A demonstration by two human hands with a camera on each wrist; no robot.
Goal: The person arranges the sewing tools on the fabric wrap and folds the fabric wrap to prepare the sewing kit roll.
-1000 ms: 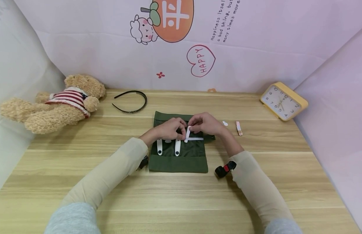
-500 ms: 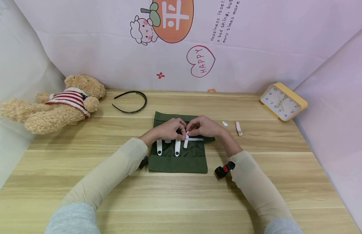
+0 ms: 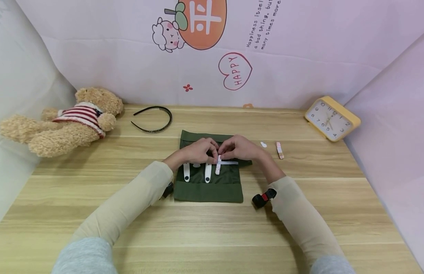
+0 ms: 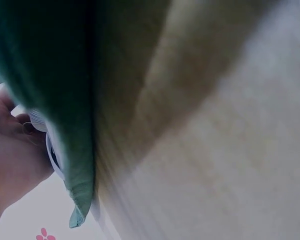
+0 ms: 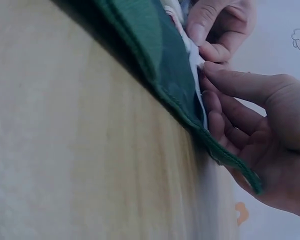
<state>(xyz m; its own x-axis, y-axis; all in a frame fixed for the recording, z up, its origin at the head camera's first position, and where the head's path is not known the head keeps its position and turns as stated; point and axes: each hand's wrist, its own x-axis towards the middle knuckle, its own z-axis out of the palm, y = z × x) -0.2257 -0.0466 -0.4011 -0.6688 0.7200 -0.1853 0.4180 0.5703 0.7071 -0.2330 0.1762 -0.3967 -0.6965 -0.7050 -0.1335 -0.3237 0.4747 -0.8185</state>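
A dark green cloth organizer (image 3: 209,193) lies spread on the table with a white elastic band (image 3: 229,163) across it. My right hand (image 3: 240,147) pinches the upper end of a slim white piece with pinkish marks (image 3: 218,169), which crosses the band. My left hand (image 3: 199,150) pinches the band right beside that piece, its thumb and fingertips close to the right hand's. Two white handles with black dots (image 3: 207,173) lie on the cloth below the left hand, their upper ends hidden by it. In the right wrist view both hands' fingertips meet at the band (image 5: 195,60).
To the right of the cloth lie a small white piece (image 3: 263,144) and a pinkish slim strip (image 3: 279,150). A yellow clock (image 3: 332,118) stands at the back right. A black headband (image 3: 170,118) and a teddy bear (image 3: 68,129) lie at the back left.
My right hand has come slightly down toward me, sliding the slim white piece further down across the band. The left hand has stayed in place.
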